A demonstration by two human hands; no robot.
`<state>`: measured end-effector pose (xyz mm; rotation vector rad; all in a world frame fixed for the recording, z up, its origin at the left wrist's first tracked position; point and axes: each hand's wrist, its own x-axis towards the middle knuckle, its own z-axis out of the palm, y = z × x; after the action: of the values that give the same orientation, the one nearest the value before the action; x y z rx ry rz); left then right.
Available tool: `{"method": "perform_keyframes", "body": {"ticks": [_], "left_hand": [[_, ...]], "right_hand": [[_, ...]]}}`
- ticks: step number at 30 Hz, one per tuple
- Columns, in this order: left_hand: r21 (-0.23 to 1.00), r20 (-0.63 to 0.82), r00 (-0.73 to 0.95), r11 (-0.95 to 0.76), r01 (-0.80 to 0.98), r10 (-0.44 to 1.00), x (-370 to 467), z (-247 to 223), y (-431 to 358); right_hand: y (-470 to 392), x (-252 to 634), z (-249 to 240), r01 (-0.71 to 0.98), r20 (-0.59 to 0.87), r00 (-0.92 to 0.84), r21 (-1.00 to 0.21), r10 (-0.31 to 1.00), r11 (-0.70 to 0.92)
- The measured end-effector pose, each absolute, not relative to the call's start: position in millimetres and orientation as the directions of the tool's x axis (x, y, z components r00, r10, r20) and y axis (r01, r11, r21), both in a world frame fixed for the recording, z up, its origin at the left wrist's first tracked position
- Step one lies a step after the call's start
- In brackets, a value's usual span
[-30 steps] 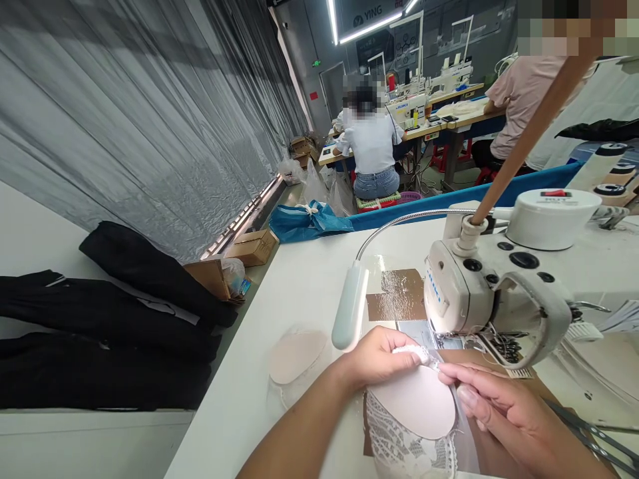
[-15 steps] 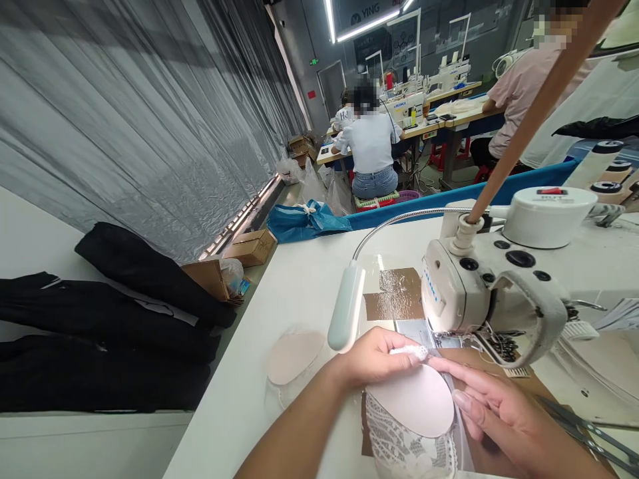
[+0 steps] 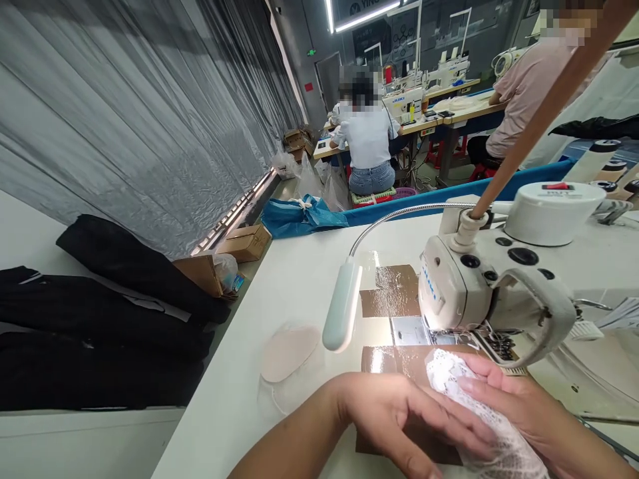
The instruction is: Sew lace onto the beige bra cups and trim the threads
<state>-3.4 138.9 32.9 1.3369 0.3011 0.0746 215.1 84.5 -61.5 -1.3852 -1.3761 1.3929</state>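
My right hand [image 3: 519, 392] holds a white lace bra cup [image 3: 492, 416], with the thumb on top and the fingers beneath. The cup is turned so its lace face shows, and its pale inner pad is hidden. My left hand [image 3: 404, 416] reaches across below it, fingers stretched out and thumb apart, with blurred fingertips against the lace. Just beyond both hands stands the sewing machine [image 3: 454, 279], its metal needle plate [image 3: 409, 330] lit. Another pale oval cup [image 3: 291, 354] with a sheer edge lies on the white table, left of my forearm.
A lamp [image 3: 342, 306] on a bent metal neck hangs over the table [image 3: 229, 379]. Brown taped sheets [image 3: 392, 303] cover part of the top. Scissors [image 3: 606, 439] lie partly behind my right arm. Black cloth [image 3: 100, 332] is at left. Co-workers [image 3: 369, 143] sit at machines beyond.
The bra cup has been turned over and drawn toward me, away from the needle area. My left hand has let go of its upper edge and moved down, fingers opening. My right hand now grips the lace.
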Motion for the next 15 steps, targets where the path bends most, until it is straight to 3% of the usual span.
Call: {"method": "perform_keyframes", "body": {"ticks": [3, 5, 12, 15], "left_hand": [[0.938, -0.305, 0.744, 0.323, 0.126, 0.595, -4, 17, 141], [0.931, -0.346, 0.557, 0.349, 0.104, 0.755, 1, 2, 142], [0.88, -0.368, 0.615, 0.475, -0.012, 0.698, 24, -17, 139], [0.893, -0.378, 0.538, 0.45, -0.003, 0.753, 26, -21, 140]], "right_hand": [[85, 219, -63, -0.192, -0.426, -0.263, -0.856, 0.866, -0.479], [87, 223, -60, -0.254, -0.422, -0.296, -0.83, 0.857, -0.497], [92, 215, -43, -0.12, -0.508, -0.217, -0.834, 0.834, -0.539], [97, 210, -41, -0.003, -0.416, -0.179, -0.906, 0.892, -0.423]]}}
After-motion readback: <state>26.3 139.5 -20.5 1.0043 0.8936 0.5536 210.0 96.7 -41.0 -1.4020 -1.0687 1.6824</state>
